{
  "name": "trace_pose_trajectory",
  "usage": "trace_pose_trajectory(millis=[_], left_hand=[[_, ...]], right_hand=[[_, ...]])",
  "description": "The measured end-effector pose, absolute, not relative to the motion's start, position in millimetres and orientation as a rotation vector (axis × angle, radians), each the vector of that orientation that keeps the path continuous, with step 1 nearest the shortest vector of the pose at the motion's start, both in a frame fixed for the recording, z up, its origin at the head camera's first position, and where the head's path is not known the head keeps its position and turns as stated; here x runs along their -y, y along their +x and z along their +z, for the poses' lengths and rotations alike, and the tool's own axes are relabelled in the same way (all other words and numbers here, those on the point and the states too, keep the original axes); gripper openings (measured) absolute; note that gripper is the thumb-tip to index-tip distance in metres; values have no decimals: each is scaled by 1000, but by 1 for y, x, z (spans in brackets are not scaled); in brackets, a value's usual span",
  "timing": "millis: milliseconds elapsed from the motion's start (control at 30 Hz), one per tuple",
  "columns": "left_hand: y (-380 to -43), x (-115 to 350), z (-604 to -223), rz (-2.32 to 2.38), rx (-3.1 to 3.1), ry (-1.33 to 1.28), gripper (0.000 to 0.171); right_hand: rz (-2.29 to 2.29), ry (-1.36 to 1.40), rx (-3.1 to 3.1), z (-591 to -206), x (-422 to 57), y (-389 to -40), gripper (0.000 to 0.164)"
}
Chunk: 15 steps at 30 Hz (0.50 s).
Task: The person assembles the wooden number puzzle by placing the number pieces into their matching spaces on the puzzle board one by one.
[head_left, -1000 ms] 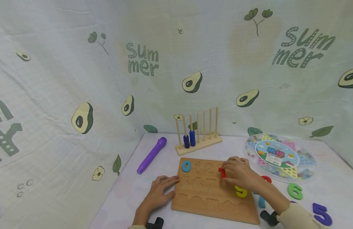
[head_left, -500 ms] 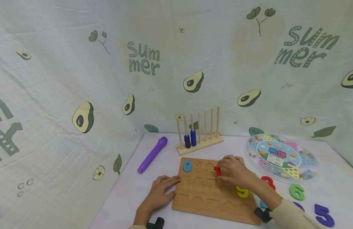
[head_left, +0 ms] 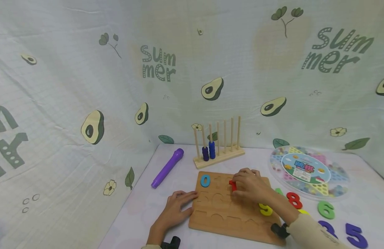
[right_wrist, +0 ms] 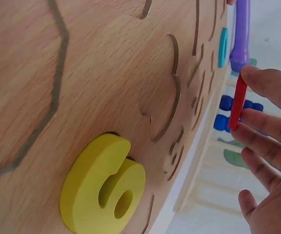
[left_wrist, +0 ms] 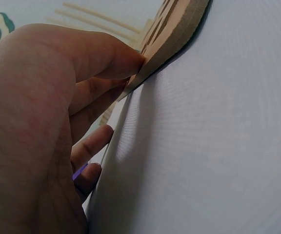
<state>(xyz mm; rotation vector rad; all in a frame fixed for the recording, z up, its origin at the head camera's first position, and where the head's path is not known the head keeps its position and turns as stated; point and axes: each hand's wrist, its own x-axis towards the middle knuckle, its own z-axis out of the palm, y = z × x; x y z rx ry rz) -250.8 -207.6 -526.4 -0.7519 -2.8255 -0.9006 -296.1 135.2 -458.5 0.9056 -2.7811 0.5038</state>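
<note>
On the table lies a wooden number board (head_left: 210, 223) with cut-out recesses. My right hand (head_left: 252, 186) pinches a red number piece (head_left: 233, 185), apparently a 1, between thumb and fingertips. In the right wrist view the red piece (right_wrist: 238, 100) is held edge-on, clear of the board's surface. My left hand (head_left: 177, 209) touches the board's left edge with its thumb and fingertips, the fingers nearly straight. A blue 0 (head_left: 205, 181) sits at the upper left of the board. A yellow 9 (right_wrist: 89, 187) is on the board's right part, below my right hand.
Right of the board lie a red 8 (head_left: 294, 200), a green 6 (head_left: 326, 210), a purple 5 (head_left: 356, 236) and other pieces partly behind my forearm. Behind stand a peg rack (head_left: 221, 158) with blue beads and a clear round game box (head_left: 305, 169). A purple tube (head_left: 167, 168) lies left.
My right hand has moved left across the board's upper part, carrying the red piece. The left hand keeps its place at the board's edge. The head view has shifted slightly.
</note>
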Motion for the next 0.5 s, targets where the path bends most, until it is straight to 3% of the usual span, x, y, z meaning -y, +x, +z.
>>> trace_pose_trajectory(millis=[500], left_hand=[[-251,207,-527,-890,2844,-736,48]], right_hand=[[505,915,2791,-463,-121,-306,38]])
